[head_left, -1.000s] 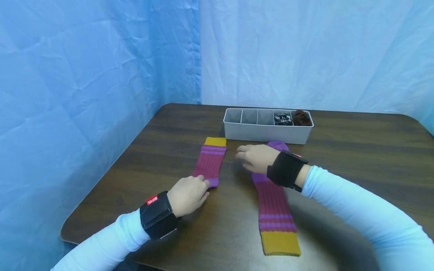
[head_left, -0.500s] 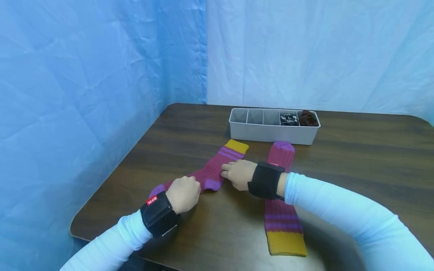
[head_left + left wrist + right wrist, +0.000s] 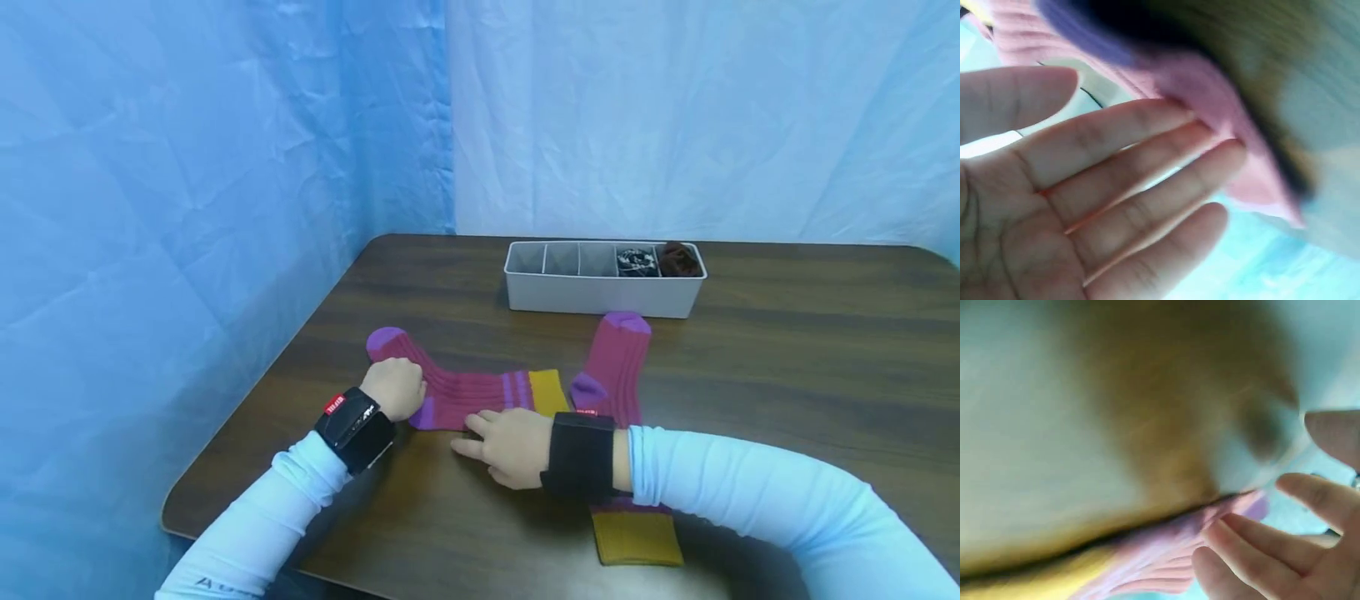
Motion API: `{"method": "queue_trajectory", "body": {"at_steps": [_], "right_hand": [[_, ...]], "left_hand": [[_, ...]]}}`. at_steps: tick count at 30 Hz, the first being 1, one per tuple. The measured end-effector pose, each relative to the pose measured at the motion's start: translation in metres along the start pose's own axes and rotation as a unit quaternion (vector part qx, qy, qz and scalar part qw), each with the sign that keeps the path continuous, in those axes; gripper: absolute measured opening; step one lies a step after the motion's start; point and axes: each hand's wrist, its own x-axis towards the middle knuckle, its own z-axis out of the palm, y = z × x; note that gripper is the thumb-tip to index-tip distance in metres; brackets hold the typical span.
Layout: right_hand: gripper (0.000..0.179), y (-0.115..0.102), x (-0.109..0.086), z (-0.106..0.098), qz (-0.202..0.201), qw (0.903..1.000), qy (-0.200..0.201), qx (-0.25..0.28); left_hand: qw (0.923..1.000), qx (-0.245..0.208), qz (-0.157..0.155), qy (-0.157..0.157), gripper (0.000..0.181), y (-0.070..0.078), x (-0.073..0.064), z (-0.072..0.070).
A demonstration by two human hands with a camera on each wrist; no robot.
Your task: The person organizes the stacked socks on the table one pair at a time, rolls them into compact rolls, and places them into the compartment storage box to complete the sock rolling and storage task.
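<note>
A magenta knit sock with purple toe and heel and a mustard cuff lies sideways across the middle of the table, toe to the left. My left hand is over its foot near the heel; in the left wrist view the fingers are straight, their tips against the knit. My right hand touches the near edge of the leg by the cuff, fingers loosely extended in the right wrist view. A matching sock lies lengthwise to the right, toe away from me, its middle hidden under my right wrist and sleeve.
A grey divided box stands at the back, beyond the socks. Its right compartments hold a black-and-white patterned bundle and a brown bundle. Blue cloth hangs along the left and back of the wooden table.
The left sock has turned from lengthwise to sideways, its cuff swinging right toward me and its toe coming out to the left. My right hand has moved left and nearer to me.
</note>
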Motion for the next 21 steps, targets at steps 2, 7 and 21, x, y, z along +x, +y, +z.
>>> {"method": "queue_trajectory", "body": {"at_steps": [2, 7, 21], "right_hand": [[0.05, -0.003, -0.003, -0.005, -0.02, 0.9993, -0.014, 0.03], [0.029, 0.014, -0.017, -0.019, -0.034, 0.9958, 0.009, 0.084], [0.013, 0.023, -0.029, -0.009, 0.009, 0.9975, -0.034, 0.062]], "left_hand": [[0.9996, -0.027, 0.004, -0.01, 0.027, -0.007, 0.004, 0.0], [0.9962, -0.086, 0.006, -0.003, 0.016, -0.029, 0.008, -0.007], [0.9899, -0.067, 0.047, -0.116, 0.016, -0.055, 0.047, 0.007]]}}
